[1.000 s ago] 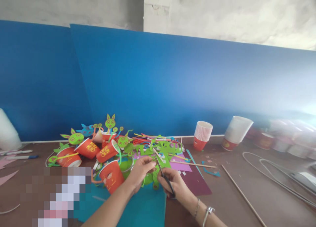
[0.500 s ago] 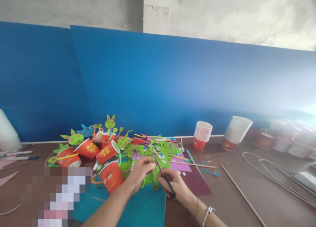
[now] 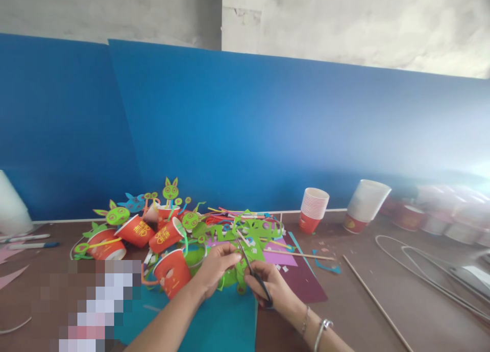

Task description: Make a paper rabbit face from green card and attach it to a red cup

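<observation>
Scissors (image 3: 250,265) slant toward eleven o'clock, gripped in the right hand (image 3: 273,283), above green paper scraps (image 3: 261,231). At their nine o'clock, the left hand (image 3: 214,270) is narrowed; I can't tell on what. A slip might nick that nearby thumb.

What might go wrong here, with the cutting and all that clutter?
The left hand is close to the blades of the scissors, so a fingertip might get nicked. The green scraps lie heaped just beyond the blades and could get snipped by mistake. The leaning stack of white cups might tip if bumped.
</observation>
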Available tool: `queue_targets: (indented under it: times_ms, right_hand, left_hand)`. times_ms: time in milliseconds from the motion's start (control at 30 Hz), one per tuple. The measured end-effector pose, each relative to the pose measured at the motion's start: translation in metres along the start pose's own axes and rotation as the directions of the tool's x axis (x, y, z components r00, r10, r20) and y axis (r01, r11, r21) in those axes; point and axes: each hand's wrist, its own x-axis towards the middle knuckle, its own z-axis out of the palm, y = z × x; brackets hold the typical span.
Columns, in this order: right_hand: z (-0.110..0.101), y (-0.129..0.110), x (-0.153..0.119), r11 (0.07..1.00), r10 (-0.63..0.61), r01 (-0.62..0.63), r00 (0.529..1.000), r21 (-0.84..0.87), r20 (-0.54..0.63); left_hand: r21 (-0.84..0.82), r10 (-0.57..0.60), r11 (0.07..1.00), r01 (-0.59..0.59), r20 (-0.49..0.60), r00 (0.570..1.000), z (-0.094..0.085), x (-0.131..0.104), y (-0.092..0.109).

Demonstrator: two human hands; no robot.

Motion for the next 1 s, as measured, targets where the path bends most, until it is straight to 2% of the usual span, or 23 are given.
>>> queue_targets:
  times_ms: [300, 367, 433, 500, 533, 600, 667, 733, 833, 1000]
  right_hand:
    - [-0.005, 0.003, 0.002, 0.999, 0.017, -0.016, 1.000, -0.036, 0.026]
    - [-0.010, 0.005, 0.006, 0.999, 0.001, -0.002, 1.000, -0.039, -0.022]
    - [-0.018, 0.007, 0.010, 0.998, -0.053, 0.046, 0.984, -0.050, -0.171]
    - [-0.025, 0.010, 0.013, 0.982, -0.150, 0.100, 0.926, -0.160, -0.345]
    - [-0.029, 0.012, 0.014, 0.960, -0.199, 0.098, 0.899, -0.262, -0.390]
    - [-0.034, 0.016, 0.014, 0.894, -0.242, 0.037, 0.878, -0.446, -0.413]
    - [-0.035, 0.020, 0.013, 0.822, -0.245, -0.035, 0.880, -0.568, -0.407]
    - [-0.034, 0.023, 0.012, 0.764, -0.243, -0.082, 0.882, -0.640, -0.403]
    - [-0.033, 0.024, 0.011, 0.723, -0.214, -0.128, 0.893, -0.679, -0.396]
    - [-0.032, 0.023, 0.011, 0.709, -0.196, -0.134, 0.905, -0.692, -0.376]
  left_hand:
    - [0.066, -0.022, 0.998, 0.019, 0.049, 0.999, -0.002, -0.003, 0.011]
    - [0.112, -0.038, 0.993, 0.031, 0.061, 0.997, -0.003, -0.004, 0.013]
    - [0.188, -0.085, 0.980, 0.066, 0.093, 0.992, -0.005, -0.006, 0.013]
    - [0.278, -0.153, 0.954, 0.107, 0.146, 0.977, -0.007, -0.009, 0.013]
    - [0.329, -0.190, 0.936, 0.123, 0.181, 0.965, -0.007, -0.012, 0.012]
    - [0.455, -0.258, 0.881, 0.126, 0.239, 0.936, -0.008, -0.016, 0.010]
    - [0.590, -0.286, 0.800, 0.107, 0.220, 0.933, -0.008, -0.018, 0.008]
    - [0.674, -0.234, 0.734, 0.088, 0.129, 0.964, -0.007, -0.016, 0.005]
    - [0.696, -0.072, 0.716, 0.061, -0.014, 0.997, -0.006, -0.008, 0.000]
    - [0.731, 0.133, 0.682, -0.019, -0.099, 0.986, -0.006, 0.001, -0.007]
